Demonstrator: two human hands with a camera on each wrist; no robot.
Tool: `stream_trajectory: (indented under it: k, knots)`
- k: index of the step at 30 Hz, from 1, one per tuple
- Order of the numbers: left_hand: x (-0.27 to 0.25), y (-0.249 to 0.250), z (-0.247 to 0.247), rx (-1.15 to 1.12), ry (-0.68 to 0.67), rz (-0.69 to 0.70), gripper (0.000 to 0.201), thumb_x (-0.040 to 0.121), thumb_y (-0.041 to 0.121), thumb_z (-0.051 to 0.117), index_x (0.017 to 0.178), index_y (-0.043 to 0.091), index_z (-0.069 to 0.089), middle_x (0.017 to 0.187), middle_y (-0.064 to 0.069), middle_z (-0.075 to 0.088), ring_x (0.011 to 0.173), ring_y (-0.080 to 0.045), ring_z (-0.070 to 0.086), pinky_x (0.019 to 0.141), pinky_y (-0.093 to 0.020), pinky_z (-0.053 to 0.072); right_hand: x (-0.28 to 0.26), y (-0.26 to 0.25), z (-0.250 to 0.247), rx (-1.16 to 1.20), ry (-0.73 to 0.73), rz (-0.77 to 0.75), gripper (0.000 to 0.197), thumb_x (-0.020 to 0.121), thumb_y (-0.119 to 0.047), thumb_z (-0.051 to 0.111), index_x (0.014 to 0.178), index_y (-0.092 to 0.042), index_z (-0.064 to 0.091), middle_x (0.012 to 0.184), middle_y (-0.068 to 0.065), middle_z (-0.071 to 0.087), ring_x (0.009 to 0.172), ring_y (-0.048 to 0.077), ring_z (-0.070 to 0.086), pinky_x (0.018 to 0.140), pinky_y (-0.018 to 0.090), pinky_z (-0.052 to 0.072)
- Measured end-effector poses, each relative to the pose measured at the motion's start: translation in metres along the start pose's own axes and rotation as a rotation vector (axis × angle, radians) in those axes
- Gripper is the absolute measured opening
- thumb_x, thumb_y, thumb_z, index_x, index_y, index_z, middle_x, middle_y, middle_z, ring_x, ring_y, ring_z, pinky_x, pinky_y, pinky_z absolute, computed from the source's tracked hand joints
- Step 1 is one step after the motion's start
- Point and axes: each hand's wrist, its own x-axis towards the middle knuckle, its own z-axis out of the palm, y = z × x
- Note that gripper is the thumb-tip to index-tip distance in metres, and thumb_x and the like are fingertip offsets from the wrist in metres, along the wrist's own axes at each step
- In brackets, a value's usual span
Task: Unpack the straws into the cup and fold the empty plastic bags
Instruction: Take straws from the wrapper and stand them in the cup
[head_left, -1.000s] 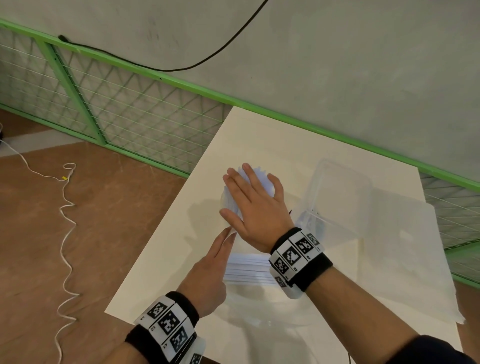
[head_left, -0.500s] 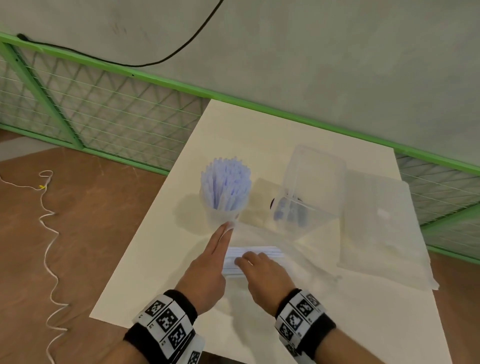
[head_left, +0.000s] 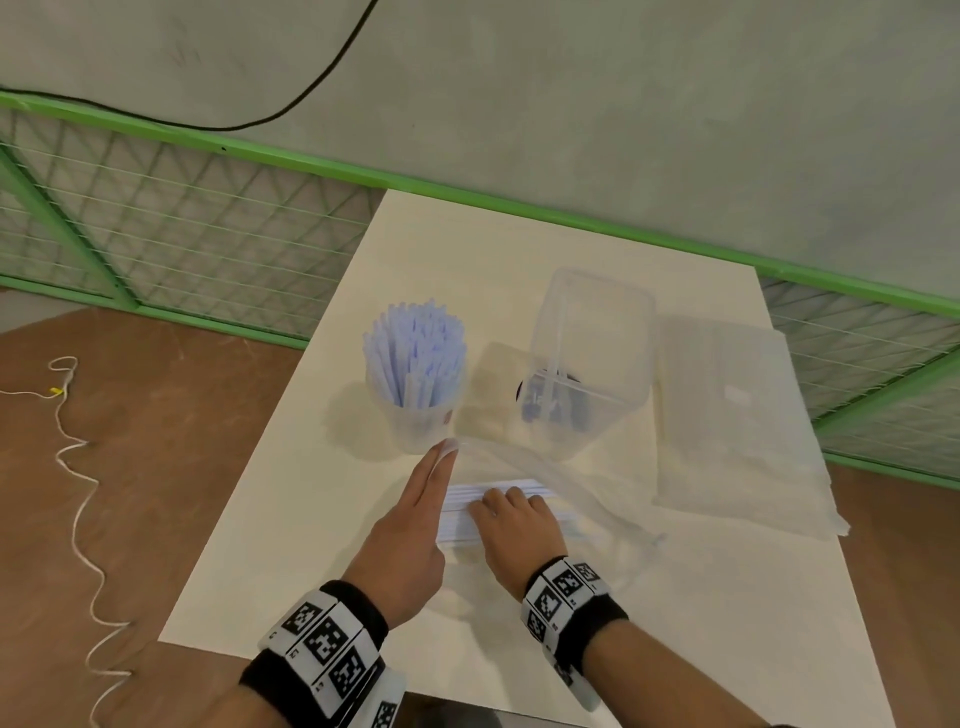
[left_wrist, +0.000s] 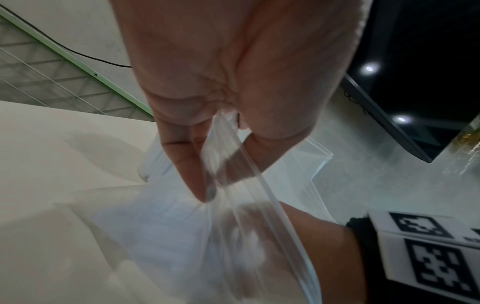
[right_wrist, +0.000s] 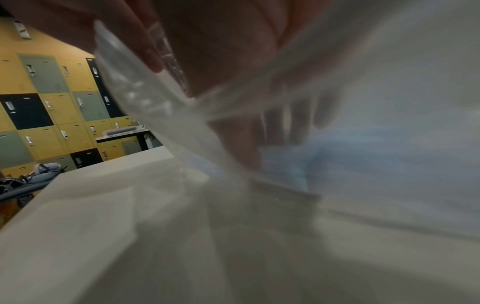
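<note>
A clear cup (head_left: 421, 421) packed with pale blue straws (head_left: 415, 353) stands upright on the white table (head_left: 322, 519). In front of it lies a clear plastic bag (head_left: 561, 478) that holds a flat bundle of straws (head_left: 467, 514). My left hand (head_left: 447, 448) pinches the bag's mouth edge and lifts it; the left wrist view shows thumb and finger (left_wrist: 192, 174) on the zip strip (left_wrist: 259, 185). My right hand (head_left: 501, 503) is inside the bag, its fingers curled over the bundle. In the blurred right wrist view the fingers (right_wrist: 285, 123) sit on the blue straws (right_wrist: 363, 156) behind the film.
A clear lidded container (head_left: 592, 332) with dark items inside stands right of the cup. A stack of flat plastic bags (head_left: 737, 431) lies at the table's right side. A green mesh fence (head_left: 182, 234) runs behind the table, and a white cord (head_left: 78, 519) trails on the floor at the left.
My right hand left the top of the straws in the cup, came back toward me and went into the bag onto the bundle. My left hand kept its pinch on the bag's edge.
</note>
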Motion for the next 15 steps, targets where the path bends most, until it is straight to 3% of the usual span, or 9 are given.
stream_trajectory:
  k: [4,6,8,10,13,15]
  knots:
    - [-0.0017,-0.0008,-0.0005,-0.004,0.005,-0.006,0.108,0.076,-0.015,0.045,0.151,0.044,-0.006,0.149,0.043,-0.016,0.113,-0.024,0.057,0.082,-0.037,0.055,0.0035,-0.0012,-0.001,0.002,-0.042,0.015,0.038,0.045,-0.013,0.084,0.079,-0.02,0.067,0.077,0.0,0.064,0.068,0.024,0.062,0.059,0.037,0.053]
    - [-0.0023,-0.0005,-0.0009,-0.005,0.01,-0.009,0.107,0.076,-0.015,0.045,0.151,0.043,-0.005,0.148,0.043,-0.017,0.115,-0.02,0.056,0.082,-0.035,0.055,0.0044,-0.0013,-0.0044,0.012,-0.087,0.026,0.031,0.054,-0.012,0.08,0.081,-0.017,0.067,0.082,0.003,0.064,0.074,0.027,0.063,0.064,0.039,0.052]
    - [-0.0029,-0.0002,-0.0011,-0.006,0.01,-0.016,0.106,0.077,-0.014,0.046,0.151,0.042,-0.005,0.147,0.044,-0.018,0.117,-0.016,0.054,0.083,-0.033,0.054,0.0057,-0.002,-0.0078,0.017,-0.115,0.006,0.027,0.07,-0.009,0.068,0.097,-0.013,0.065,0.095,0.006,0.065,0.089,0.031,0.061,0.078,0.043,0.049]
    - [-0.0037,-0.0006,-0.0016,-0.005,0.01,-0.023,0.105,0.078,-0.014,0.046,0.151,0.042,-0.006,0.147,0.044,-0.019,0.116,-0.015,0.055,0.083,-0.033,0.054,0.0075,-0.0018,-0.0077,0.009,-0.11,-0.005,0.036,0.079,-0.007,0.057,0.115,-0.012,0.057,0.107,0.008,0.064,0.1,0.033,0.058,0.088,0.045,0.044]
    - [-0.0049,-0.0023,-0.0024,-0.007,0.013,-0.029,0.107,0.078,-0.015,0.046,0.151,0.043,-0.007,0.148,0.043,-0.018,0.118,-0.018,0.054,0.086,-0.035,0.054,0.0086,-0.003,-0.005,0.034,-0.087,0.007,0.046,0.081,-0.007,0.055,0.126,-0.014,0.049,0.111,0.006,0.064,0.103,0.033,0.058,0.091,0.046,0.042]
    - [-0.0055,-0.0027,-0.003,-0.008,0.014,-0.026,0.107,0.077,-0.015,0.045,0.15,0.044,-0.006,0.149,0.042,-0.016,0.119,-0.018,0.054,0.086,-0.036,0.054,0.0083,-0.0045,-0.0053,0.05,-0.09,0.01,0.042,0.077,-0.008,0.058,0.119,-0.014,0.055,0.105,0.005,0.065,0.098,0.031,0.059,0.087,0.045,0.045]
